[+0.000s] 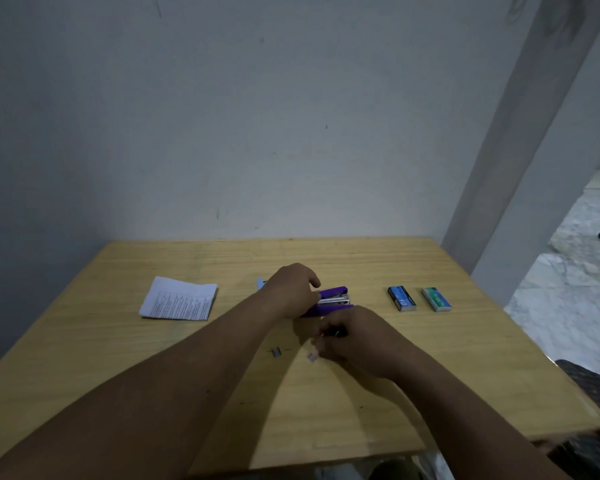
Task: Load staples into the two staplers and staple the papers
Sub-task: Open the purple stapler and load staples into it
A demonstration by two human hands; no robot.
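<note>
Fingers of the right hand (352, 342) pinch something small, likely a brittle, light staple strip, just before the opened purple stapler (333, 301), whose rigid rear the left hand (291, 289) grips.

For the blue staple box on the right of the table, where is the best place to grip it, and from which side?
Probably pinch the blue staple box across its two long sides, coming down from above. It lies flat on the table, its long axis running roughly away from the person, with bare wood between it and the green box, so fingers should fit on both sides. The right hand is nearer.
</note>
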